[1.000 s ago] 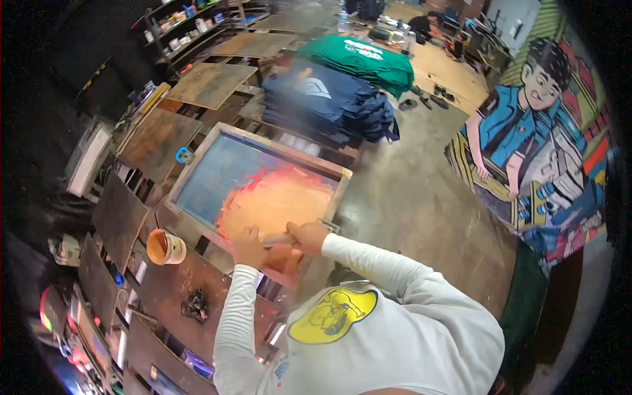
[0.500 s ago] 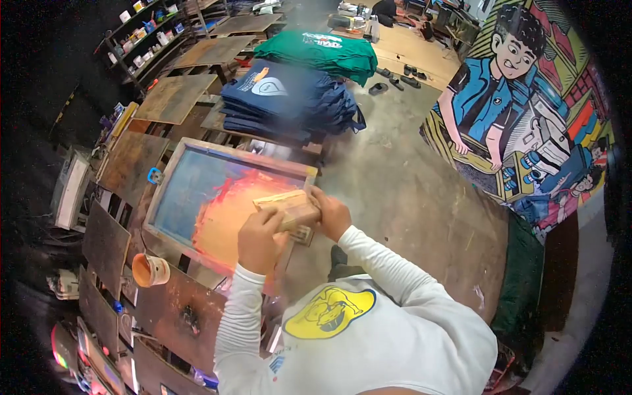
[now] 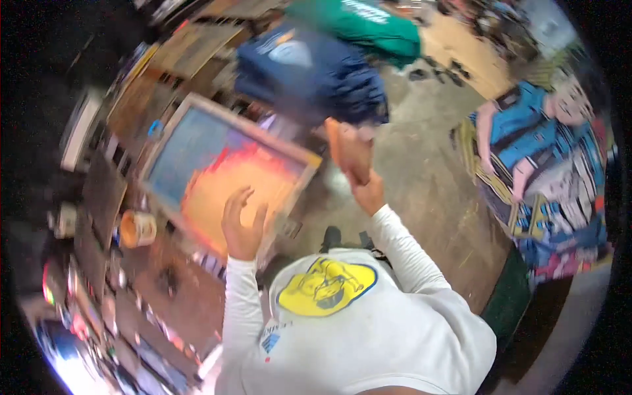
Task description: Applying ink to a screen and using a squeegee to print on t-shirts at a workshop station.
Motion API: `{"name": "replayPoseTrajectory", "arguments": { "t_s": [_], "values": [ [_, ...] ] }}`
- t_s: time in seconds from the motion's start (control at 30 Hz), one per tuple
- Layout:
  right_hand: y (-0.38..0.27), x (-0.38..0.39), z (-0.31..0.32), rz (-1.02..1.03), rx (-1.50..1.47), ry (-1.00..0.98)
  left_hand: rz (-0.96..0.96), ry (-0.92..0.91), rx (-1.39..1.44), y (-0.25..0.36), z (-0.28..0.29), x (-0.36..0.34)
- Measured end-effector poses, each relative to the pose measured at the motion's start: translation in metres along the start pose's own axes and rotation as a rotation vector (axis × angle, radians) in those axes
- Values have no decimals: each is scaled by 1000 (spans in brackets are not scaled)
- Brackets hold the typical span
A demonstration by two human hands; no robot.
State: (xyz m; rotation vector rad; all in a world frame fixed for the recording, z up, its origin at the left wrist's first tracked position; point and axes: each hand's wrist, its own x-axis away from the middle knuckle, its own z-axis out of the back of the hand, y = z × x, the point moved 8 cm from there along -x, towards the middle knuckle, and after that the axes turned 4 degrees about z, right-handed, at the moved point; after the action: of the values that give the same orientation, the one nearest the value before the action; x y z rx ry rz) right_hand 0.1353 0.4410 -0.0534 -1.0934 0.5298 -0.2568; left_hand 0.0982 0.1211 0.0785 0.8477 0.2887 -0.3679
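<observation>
Apparently, though blurred, the tub is orange inside; left hand spread, right hand gripping a squeegee.

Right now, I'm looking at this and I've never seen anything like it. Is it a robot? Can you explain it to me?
There's no robot here, just a person in a white top using two bare hands. A wide, round-looking camera worn on the person's head looks down, so straight things look bent.

The right hand has its grip on a wood-coloured block, a bit blurry. The left hand is empty, with its fingers spread in front of a framed screen; I can't tell if it touches. Orange and red colour covers part of the screen.

Nearby are a tub, a dark blue cloth pile and a green one.
</observation>
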Motion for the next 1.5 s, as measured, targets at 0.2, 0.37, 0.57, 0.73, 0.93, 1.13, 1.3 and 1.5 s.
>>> {"name": "replayPoseTrajectory", "arguments": {
  "t_s": [0.2,0.37,0.57,0.73,0.93,1.13,1.3,1.5],
  "values": [
    [-27,-9,-83,-173,-344,-259,359,175,73,-93,62,29],
    [-104,-31,-131,261,-252,-241,309,171,172,-115,81,15],
    [-102,-39,-220,365,83,-420,250,151,203,-143,94,5],
    [-65,-34,-279,246,517,-545,340,109,299,-196,104,27],
    [-69,-17,-303,269,752,-596,486,52,381,-255,94,58],
    [-110,82,-345,321,770,-725,486,31,437,-262,93,49],
    [-135,120,-358,289,570,-728,456,65,537,-253,95,18],
    [-103,20,-277,43,646,-444,360,102,549,-238,107,-3]
  ]
}}
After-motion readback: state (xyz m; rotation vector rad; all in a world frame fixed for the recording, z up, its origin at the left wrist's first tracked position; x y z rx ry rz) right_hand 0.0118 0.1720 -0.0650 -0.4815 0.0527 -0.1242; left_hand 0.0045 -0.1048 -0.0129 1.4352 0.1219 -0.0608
